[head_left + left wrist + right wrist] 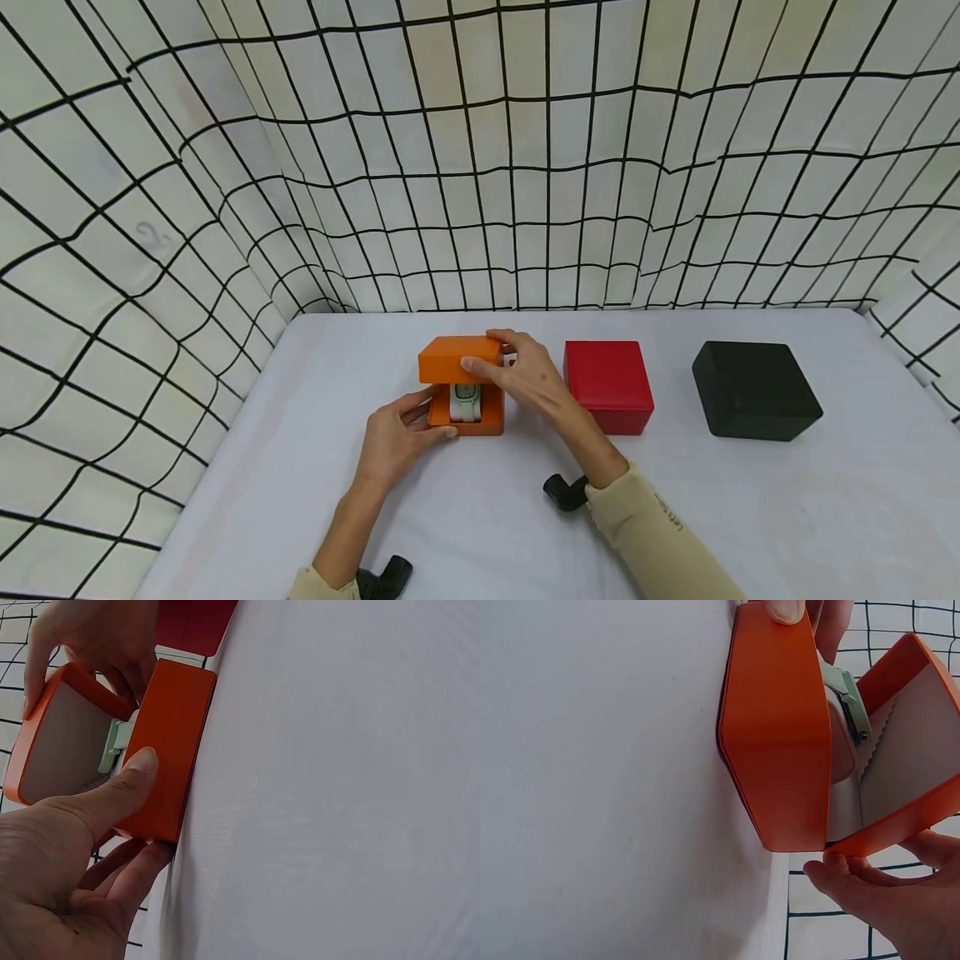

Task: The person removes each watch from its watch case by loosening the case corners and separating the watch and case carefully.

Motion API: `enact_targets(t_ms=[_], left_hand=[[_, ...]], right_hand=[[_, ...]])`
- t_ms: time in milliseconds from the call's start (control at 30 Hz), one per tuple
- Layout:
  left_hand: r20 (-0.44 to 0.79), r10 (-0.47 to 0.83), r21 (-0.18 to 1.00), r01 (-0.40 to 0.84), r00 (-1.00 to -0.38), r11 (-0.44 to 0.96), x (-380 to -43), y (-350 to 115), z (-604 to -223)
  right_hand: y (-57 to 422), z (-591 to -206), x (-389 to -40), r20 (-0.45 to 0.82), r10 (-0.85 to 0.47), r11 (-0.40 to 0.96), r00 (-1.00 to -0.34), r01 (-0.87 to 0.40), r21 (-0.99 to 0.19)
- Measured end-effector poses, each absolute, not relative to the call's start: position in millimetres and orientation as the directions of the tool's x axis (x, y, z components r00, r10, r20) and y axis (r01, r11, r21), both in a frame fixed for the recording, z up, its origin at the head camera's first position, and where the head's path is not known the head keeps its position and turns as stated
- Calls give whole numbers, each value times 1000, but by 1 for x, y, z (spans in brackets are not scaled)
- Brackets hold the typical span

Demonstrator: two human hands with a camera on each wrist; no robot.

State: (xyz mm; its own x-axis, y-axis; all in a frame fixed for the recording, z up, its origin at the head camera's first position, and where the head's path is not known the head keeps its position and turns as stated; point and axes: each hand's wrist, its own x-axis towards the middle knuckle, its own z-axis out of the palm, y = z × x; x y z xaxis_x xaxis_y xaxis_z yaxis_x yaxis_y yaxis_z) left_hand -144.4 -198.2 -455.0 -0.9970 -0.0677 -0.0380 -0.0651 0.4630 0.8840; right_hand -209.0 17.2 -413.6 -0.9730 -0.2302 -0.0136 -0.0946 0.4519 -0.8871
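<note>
An orange watch box [491,412] stands on the white table, its hinged lid [444,365] raised partway. Inside sits a pale green watch [465,403], wrapped round a light cushion [843,746]. My left hand [395,435] grips the box base at its left side, with the thumb pressed on the front wall in the left wrist view. On the other side, my right hand [531,373] pinches the lid between thumb and fingers at its right end. Part of the watch strap is hidden behind the box wall in both wrist views.
Just right of the orange box stands a closed red box [607,379]. Farther right is a black box [756,390]. A white sheet covers the table [300,400]. Black netting [547,167] over pale walls rises behind and at the sides.
</note>
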Motion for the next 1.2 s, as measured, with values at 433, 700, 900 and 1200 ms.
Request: enact_targets(t_ms=[433, 700, 900, 1200], left_hand=[[-74, -34, 874, -82, -997, 478, -146, -202, -455], [-106, -43, 893, -114, -993, 434, -146, -200, -452], [-109, -61, 889, -125, -992, 440, -146, -199, -449], [-119, -71, 885, -138, -990, 445, -146, -199, -448]], right_hand=[[14, -411, -209, -33, -242, 496, -970, -95, -863], [16, -410, -210, -28, -252, 504, -967, -107, -857], [14, -410, -211, -15, -257, 494, -966, -118, -862], [14, -409, -211, -5, -254, 498, -967, -126, -858]])
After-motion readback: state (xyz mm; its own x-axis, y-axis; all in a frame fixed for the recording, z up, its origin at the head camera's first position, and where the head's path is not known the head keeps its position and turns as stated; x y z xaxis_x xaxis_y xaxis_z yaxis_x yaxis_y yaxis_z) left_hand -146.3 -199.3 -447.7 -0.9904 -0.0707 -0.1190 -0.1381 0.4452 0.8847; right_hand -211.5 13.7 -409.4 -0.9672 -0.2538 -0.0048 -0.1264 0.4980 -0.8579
